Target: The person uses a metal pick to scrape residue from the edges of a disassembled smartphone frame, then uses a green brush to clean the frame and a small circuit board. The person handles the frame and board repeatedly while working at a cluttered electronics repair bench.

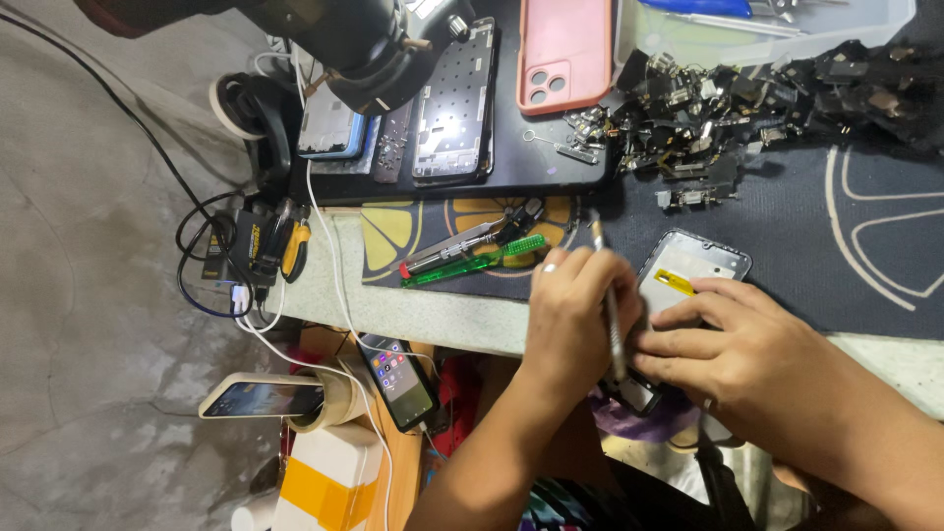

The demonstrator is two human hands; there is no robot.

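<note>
— What's the left hand [568, 317] got?

— It's closed round a thin metal tool [611, 315], tip down at the lower end of the opened phone [678, 295]. The right hand [747, 344] lies flat on that phone, fingers spread, pinning it; it grips nothing.

— So what step is that?

— Prying or picking at something inside, I'd judge. The phone hangs over the near edge of the mat [865, 226], so the next move wants a steady press and a light touch with the tip.

— And around the phone?

— Just left of it, a green tool [472, 264] and tweezers. Beyond it, a heap of small black parts [747, 98], a pink case [563, 51] and a bare frame [454, 103]. Well left, cables [211, 256] trail onto a grey concrete floor [69, 295].
</note>
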